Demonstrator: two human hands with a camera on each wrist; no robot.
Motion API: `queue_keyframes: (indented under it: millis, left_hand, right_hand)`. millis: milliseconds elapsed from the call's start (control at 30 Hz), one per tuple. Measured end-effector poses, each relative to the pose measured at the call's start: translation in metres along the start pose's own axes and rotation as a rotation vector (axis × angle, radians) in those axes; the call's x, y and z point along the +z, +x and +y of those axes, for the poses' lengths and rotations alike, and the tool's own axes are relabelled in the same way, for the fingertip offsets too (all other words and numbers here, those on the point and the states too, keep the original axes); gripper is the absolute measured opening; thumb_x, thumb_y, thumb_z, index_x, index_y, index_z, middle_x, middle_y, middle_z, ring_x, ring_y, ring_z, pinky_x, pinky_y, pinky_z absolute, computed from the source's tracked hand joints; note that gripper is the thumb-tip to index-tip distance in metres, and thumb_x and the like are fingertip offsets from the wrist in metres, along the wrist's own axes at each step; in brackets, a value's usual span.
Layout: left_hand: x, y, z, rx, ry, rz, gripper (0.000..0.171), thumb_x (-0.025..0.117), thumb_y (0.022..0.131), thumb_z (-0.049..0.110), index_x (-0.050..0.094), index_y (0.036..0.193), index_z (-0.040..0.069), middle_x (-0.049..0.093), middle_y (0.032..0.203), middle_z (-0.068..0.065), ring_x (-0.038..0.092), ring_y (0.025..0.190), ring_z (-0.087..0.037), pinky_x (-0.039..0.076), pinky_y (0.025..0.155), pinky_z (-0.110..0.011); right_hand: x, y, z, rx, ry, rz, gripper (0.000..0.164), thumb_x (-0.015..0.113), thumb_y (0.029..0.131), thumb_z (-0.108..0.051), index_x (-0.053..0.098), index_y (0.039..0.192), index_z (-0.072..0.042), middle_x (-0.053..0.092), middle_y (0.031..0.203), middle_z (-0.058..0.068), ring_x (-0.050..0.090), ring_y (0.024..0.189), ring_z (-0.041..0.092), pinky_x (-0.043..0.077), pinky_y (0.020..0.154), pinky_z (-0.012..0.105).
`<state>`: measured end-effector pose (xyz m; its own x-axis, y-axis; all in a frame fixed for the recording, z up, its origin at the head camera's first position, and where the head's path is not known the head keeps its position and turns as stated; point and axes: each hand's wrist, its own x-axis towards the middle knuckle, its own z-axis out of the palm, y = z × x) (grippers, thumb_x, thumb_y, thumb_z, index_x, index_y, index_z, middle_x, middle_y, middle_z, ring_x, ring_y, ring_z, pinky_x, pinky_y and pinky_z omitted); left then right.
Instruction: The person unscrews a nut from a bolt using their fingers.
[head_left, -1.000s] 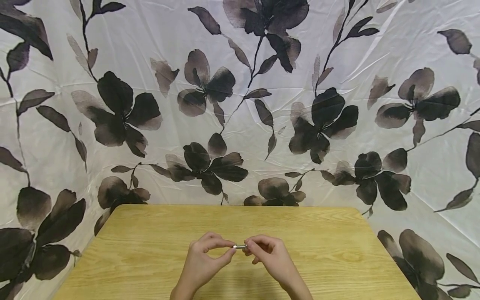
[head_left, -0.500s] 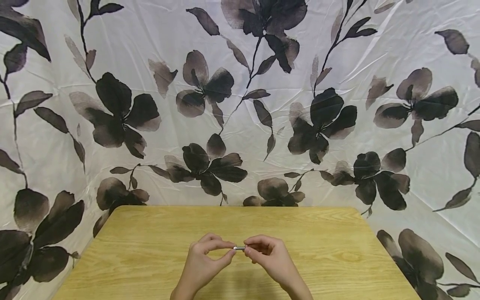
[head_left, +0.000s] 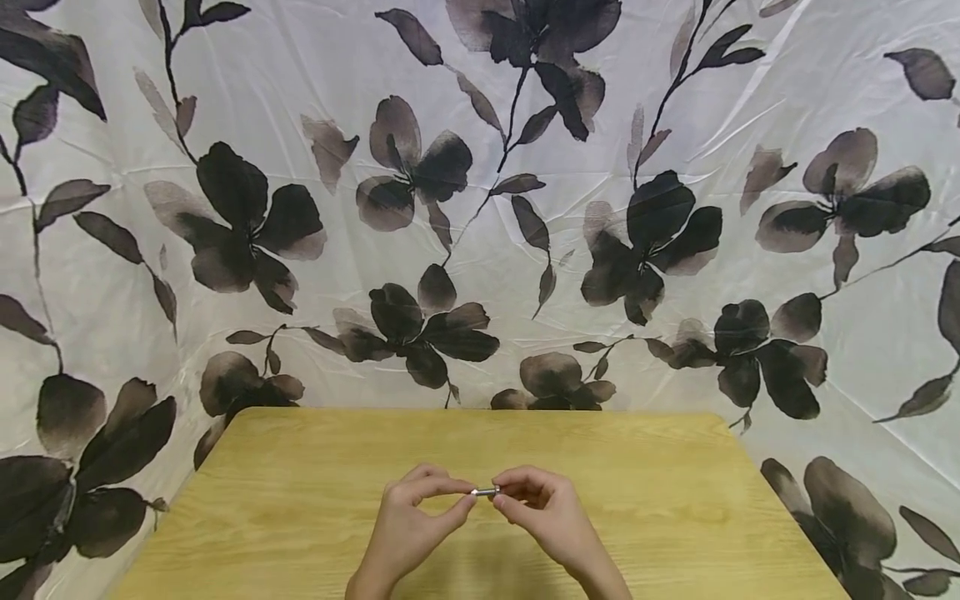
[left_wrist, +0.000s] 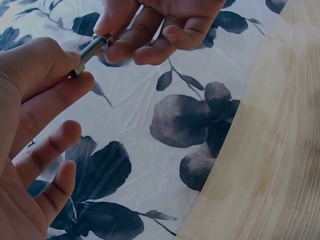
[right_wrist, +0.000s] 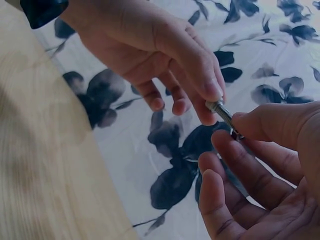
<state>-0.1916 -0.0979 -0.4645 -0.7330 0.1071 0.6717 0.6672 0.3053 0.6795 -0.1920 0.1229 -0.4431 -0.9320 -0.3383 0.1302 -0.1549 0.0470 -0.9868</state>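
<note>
A small silver bolt [head_left: 485, 492] with a threaded shank lies level between the two hands, above the table. My left hand [head_left: 416, 512] pinches one end of it between thumb and index finger. At the other end, the thumb and index fingertips of my right hand [head_left: 543, 512] pinch it. In the left wrist view the thread of the bolt [left_wrist: 92, 50] shows plainly, with a wider piece at each end. The left hand's other fingers are spread apart from it. In the right wrist view the fingertips partly cover both ends of the bolt [right_wrist: 225, 114].
A light wood-grain table [head_left: 300, 458] with rounded far corners lies under the hands. Behind and beside it hangs a white cloth [head_left: 525, 275] printed with dark flowers. A dark band [right_wrist: 45, 11] is on the left wrist.
The right fingers spread a little off the bolt's end, then come back to it, showing more of that end. Both hands stay nearly in place; the view has shifted slightly.
</note>
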Motion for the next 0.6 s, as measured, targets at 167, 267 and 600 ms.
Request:
queue_keyframes:
  millis: [167,267,600]
  left_hand:
    - [0.0015,0.0038,0.0012,-0.016,-0.02,0.001,0.02,0.088,0.081,0.01,0.083,0.093,0.025,0.071,0.086,0.012,0.065,0.081,-0.005,0.058,0.073,-0.028]
    - [0.001,0.0036,0.0012,-0.009,-0.026,0.007,0.02,0.088,0.081,0.009,0.082,0.093,0.024,0.071,0.086,0.01,0.065,0.081,-0.005,0.058,0.074,-0.028]
    - [-0.0019,0.0043,0.0025,-0.086,-0.033,-0.022,0.018,0.087,0.083,0.011,0.082,0.091,0.027,0.074,0.088,0.009,0.068,0.082,-0.006,0.059,0.077,-0.03]
  right_hand:
    - [-0.0039,0.002,-0.0024,-0.027,-0.019,-0.007,0.026,0.075,0.095,-0.015,0.072,0.116,-0.001,0.073,0.108,0.02,0.071,0.095,0.013,0.059,0.082,0.029]
    - [-0.0031,0.002,-0.0027,-0.044,-0.032,-0.008,0.024,0.075,0.095,-0.015,0.073,0.115,-0.002,0.074,0.109,0.019,0.071,0.096,0.014,0.059,0.082,0.029]
    - [-0.0019,0.0013,0.001,-0.095,-0.022,-0.016,0.023,0.073,0.095,-0.011,0.072,0.115,0.0,0.072,0.112,0.021,0.071,0.099,0.013,0.06,0.085,0.031]
